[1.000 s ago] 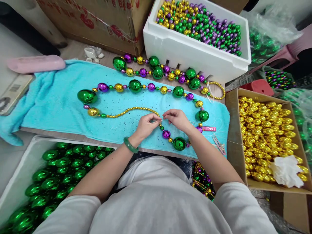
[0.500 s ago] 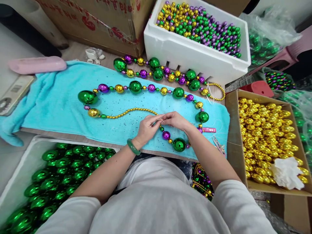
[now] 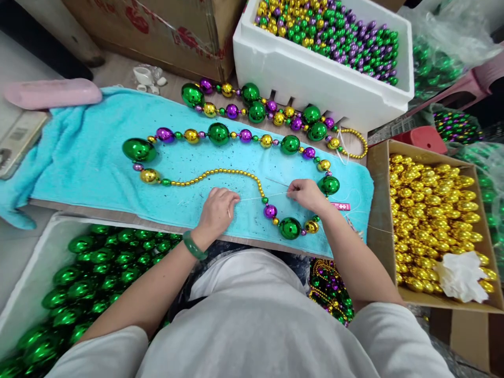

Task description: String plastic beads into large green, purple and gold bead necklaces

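Observation:
A thin white string (image 3: 252,198) is stretched between my two hands, just above the bead necklace. My left hand (image 3: 219,212), a green bangle at its wrist, pinches one end of it. My right hand (image 3: 307,197) pinches the other end, and a thin needle-like rod (image 3: 275,181) sticks out leftward from its fingers. Under the string, the necklace's gold bead strand (image 3: 220,171) meets a small green bead (image 3: 265,200). Big green, purple and gold beads (image 3: 218,134) form a loop on the blue towel (image 3: 98,136). My right forearm hides part of it.
A second bead necklace (image 3: 256,112) lies behind. Around me stand a foam box (image 3: 315,84) of mixed beads, a carton (image 3: 380,184) of gold beads and a white tub (image 3: 27,278) of green ones. A pink tag (image 3: 340,206) lies near my right forearm.
My hands have moved apart, left hand to the left and right hand to the right, drawing the string straight between them. The necklace has stayed on the towel.

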The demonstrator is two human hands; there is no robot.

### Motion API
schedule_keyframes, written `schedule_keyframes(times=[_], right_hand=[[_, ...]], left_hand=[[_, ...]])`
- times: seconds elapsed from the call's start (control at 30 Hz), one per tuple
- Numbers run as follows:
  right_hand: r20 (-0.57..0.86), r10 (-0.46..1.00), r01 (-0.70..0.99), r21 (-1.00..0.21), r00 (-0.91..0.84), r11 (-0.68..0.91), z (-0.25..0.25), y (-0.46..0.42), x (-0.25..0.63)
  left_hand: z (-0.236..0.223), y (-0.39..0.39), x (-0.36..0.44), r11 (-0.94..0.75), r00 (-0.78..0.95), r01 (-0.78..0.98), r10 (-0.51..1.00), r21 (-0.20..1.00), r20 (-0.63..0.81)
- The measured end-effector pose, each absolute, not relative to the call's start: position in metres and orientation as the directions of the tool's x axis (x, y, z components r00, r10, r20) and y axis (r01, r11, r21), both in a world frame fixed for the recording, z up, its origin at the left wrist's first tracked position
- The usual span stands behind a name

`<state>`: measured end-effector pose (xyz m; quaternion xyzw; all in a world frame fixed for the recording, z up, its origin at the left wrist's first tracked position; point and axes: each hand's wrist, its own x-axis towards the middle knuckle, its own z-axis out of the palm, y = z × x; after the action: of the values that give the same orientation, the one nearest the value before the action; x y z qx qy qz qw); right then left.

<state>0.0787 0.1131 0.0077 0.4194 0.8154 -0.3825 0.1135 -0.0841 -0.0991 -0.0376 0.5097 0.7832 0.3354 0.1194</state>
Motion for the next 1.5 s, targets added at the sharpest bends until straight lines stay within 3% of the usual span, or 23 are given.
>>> schedule_keyframes(times=[0.13, 0.23, 0.3, 0.4, 0.5, 0.67, 0.83, 1.1, 1.37, 1.5], right_hand=[[-0.445, 0.627, 0.764, -0.46, -0.64, 0.453, 0.004, 0.107, 0.082], [-0.471, 0.614, 0.755, -0.55, -0.633, 0.357, 0.004, 0.107, 0.085], [-0.491, 0.563, 0.663, -0.735, -0.665, 0.141, 0.005, 0.106, 0.085], [-0.43, 0.498, 0.332, -0.902, -0.753, -0.276, 0.006, 0.097, 0.077], [-0.426, 0.468, 0.153, -0.844, -0.775, -0.514, 0.005, 0.085, 0.063], [-0.534, 0.419, 0.167, -0.74, -0.734, -0.651, 0.0, 0.075, 0.048], [-0.561, 0.386, 0.195, -0.716, -0.732, -0.67, -0.006, 0.074, 0.043], [-0.573, 0.393, 0.253, -0.743, -0.719, -0.62, -0.011, 0.075, 0.039], [-0.539, 0.366, 0.275, -0.774, -0.759, -0.57, -0.005, 0.084, 0.049], [-0.506, 0.464, 0.22, -0.812, -0.727, -0.54, -0.005, 0.091, 0.058]], left_hand=[[-0.042, -0.107, -0.085, 0.252, -0.42, 0.766, 0.893, 0.591, 0.163], [-0.038, -0.106, -0.083, 0.281, -0.482, 0.694, 0.866, 0.663, 0.138], [-0.033, -0.099, -0.081, 0.306, -0.579, 0.521, 0.813, 0.796, 0.067], [-0.023, -0.081, -0.076, 0.237, -0.648, -0.065, 0.729, 0.969, -0.221], [-0.018, -0.061, -0.07, 0.086, -0.5, -0.587, 0.743, 0.805, -0.444], [-0.018, -0.047, -0.067, 0.01, -0.363, -0.82, 0.765, 0.572, -0.533], [-0.019, -0.044, -0.066, -0.006, -0.324, -0.851, 0.793, 0.525, -0.516], [-0.025, -0.046, -0.064, 0.113, -0.451, -0.499, 0.812, 0.859, -0.369], [-0.019, -0.043, -0.069, 0.214, -0.366, -0.358, 0.863, 0.909, -0.347], [-0.016, -0.04, -0.07, 0.212, -0.404, -0.286, 0.857, 0.934, -0.318]])
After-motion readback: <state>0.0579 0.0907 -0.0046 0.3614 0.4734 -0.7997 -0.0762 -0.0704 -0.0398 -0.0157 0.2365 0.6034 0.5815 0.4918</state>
